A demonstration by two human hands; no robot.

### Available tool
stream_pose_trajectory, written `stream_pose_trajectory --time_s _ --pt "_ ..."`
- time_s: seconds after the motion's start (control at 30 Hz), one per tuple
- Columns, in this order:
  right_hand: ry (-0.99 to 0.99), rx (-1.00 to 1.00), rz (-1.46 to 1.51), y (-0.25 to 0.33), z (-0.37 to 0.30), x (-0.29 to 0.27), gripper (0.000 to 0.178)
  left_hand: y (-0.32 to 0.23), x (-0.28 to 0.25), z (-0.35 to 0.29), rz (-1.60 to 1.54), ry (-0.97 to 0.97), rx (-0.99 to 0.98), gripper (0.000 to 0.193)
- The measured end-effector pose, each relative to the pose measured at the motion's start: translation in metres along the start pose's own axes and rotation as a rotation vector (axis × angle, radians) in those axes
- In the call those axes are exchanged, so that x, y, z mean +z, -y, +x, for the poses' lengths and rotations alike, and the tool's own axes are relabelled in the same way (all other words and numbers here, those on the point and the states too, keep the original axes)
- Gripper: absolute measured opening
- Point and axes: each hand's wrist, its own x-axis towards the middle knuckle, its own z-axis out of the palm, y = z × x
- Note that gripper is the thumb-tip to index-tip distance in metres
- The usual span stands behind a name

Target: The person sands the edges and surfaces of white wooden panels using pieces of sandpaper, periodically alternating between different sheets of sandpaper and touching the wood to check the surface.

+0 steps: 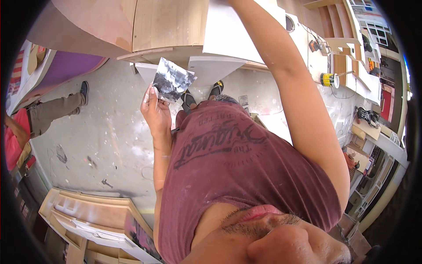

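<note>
Okay, so we've got a flat, squarish plate smeared with patchy white, grey and black, left of centre over the scuffed grey floor. Our left hand is gripping its near edge, thumb pointing far. Our right arm stretches far across a smooth white panel, blocking part of it; the right hand's out of view, so can't tell its grip. Yellow-and-black tub far right, co-worker at left.

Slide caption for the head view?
Left hand holds a black-smudged square piece; right arm stretches over a white panel to the frame's top edge.
</note>
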Motion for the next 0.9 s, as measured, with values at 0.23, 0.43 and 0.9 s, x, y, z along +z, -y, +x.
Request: stream_pose_trajectory --time_s 0.23,0.43,0.9 --pt "0.092 0.011 -0.005 -0.053 -0.01 -0.054 0.025 -0.001 0.007 0.004 -0.001 0.013 0.019 0.036" --pt "0.095 -0.15 0.115 -0.052 0.0 -0.039 0.029 -0.003 -0.009 0.0 0.016 -0.096 0.032 0.037" --pt "-0.115 -0.26 -0.19 -0.062 -0.019 0.002 0.026 0.001 -0.005 -0.003 0.008 -0.074 0.033 0.036"
